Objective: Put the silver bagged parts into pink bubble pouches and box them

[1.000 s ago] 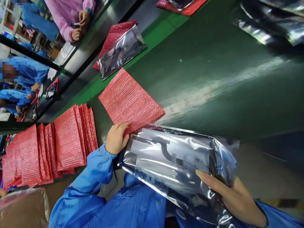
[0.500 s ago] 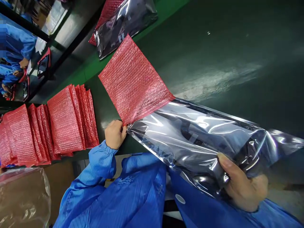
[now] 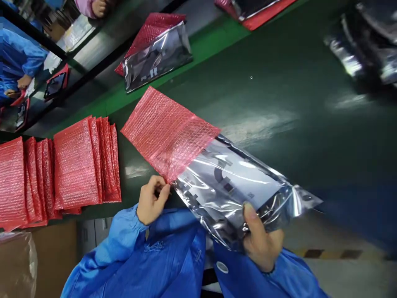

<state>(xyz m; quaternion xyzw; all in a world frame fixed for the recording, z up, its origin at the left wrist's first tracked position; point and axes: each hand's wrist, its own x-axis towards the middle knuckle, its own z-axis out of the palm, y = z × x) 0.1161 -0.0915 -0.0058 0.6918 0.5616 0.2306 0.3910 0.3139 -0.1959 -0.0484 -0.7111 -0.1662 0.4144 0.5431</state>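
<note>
My left hand (image 3: 152, 199) pinches the near corner of a red bubble-wrap pouch (image 3: 169, 128) at its mouth. My right hand (image 3: 263, 239) grips a shiny, see-through antistatic bag (image 3: 238, 178), thumb on top and fingers hidden beneath. Inside the bag a flat panel with a pale back and dark parts shows through. The bag's far left end sits within the mouth of the pouch, seen faintly through the red film. Most of the bag is still outside, and its loose right end (image 3: 305, 198) sticks out past my right hand.
Stacks of red bubble pouches (image 3: 77, 165) stand on the green bench (image 3: 279, 107) at left. A bagged panel (image 3: 158, 58) lies half in a pouch at the back. Blurred dark shiny bags (image 3: 366, 45) are at upper right. Co-workers' hands (image 3: 25, 81) show at upper left.
My right hand has moved left, pushing the bagged panel farther into the pouch. The pouch lies flatter and lower. Pouch and bag items at the back right have come into view.
</note>
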